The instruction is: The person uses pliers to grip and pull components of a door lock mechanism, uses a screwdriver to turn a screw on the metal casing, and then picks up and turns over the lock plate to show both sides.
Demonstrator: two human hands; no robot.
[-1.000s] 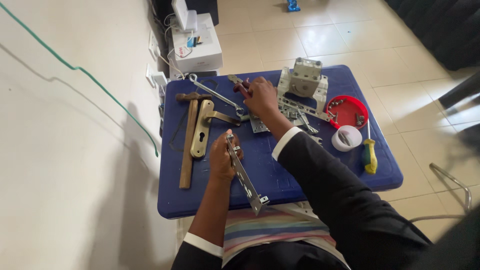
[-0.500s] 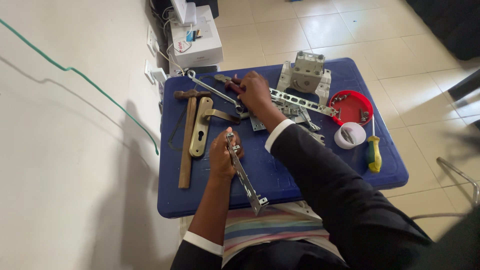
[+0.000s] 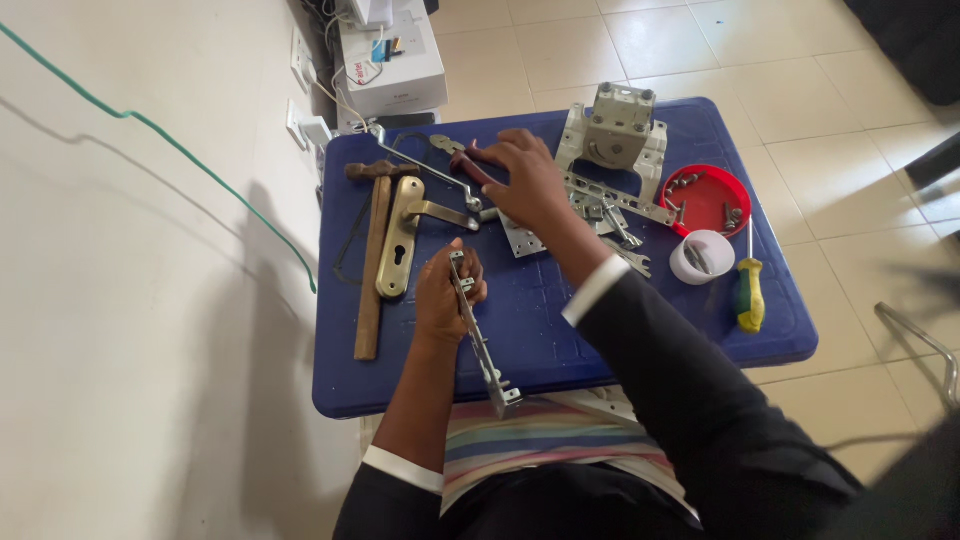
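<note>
Table [image 3: 560, 350] mid-frame: hammer [image 3: 370, 270] along its left edge, door handle plate [image 3: 400, 240] just right of it, lock body [image 3: 615, 135] at upper centre, lid of screws [image 3: 710, 195] upper right, tape roll [image 3: 700, 258] and screwdriver [image 3: 748, 290] below the lid.

I see my left hand [image 3: 443, 290] gripping a long metal lock strip [image 3: 480, 335] over the blue counter [image 3: 560, 340]; my right hand [image 3: 525, 180] rests on red-handled pliers [image 3: 465, 160]; a brass door handle [image 3: 405, 235] and wooden-handled hammer [image 3: 372, 260] lie left; a red lid [image 3: 712, 195] of screws and a screwdriver [image 3: 750, 290] sit right.
</note>
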